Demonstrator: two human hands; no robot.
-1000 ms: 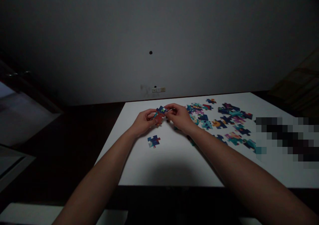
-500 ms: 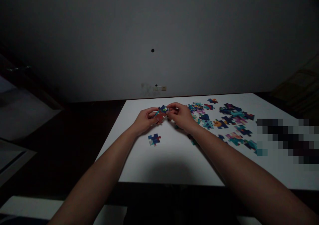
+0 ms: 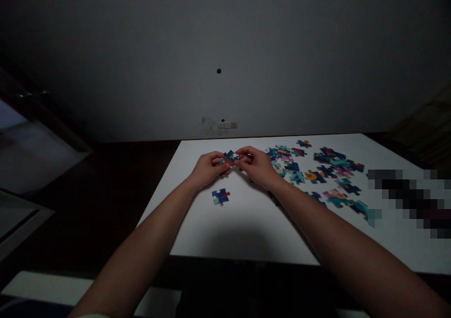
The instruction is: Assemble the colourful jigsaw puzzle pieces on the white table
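My left hand [image 3: 207, 170] is closed, its thumb and fingers pinching a reddish-brown puzzle piece [image 3: 225, 171] above the table. Against that piece lies a dark blue puzzle piece [image 3: 231, 157] with small light marks, pinched in the fingertips of my right hand [image 3: 256, 165]. The two pieces touch or overlap; whether they interlock I cannot tell. Nearer to me, below the hands, a single blue puzzle piece [image 3: 221, 197] with red and pale parts lies flat on the white table [image 3: 211, 233].
Many loose puzzle pieces [image 3: 315, 176] are spread over the right half of the table, some overlapping, a few partly hidden by my right forearm. A pixelated patch [image 3: 408, 200] covers something at the right. Behind the table stands a grey wall [image 3: 158, 73] with a socket plate [image 3: 227, 125].
My left thumb has shifted over the reddish-brown piece, and less of it shows. Both hands stay close together. The whole view has moved slightly.
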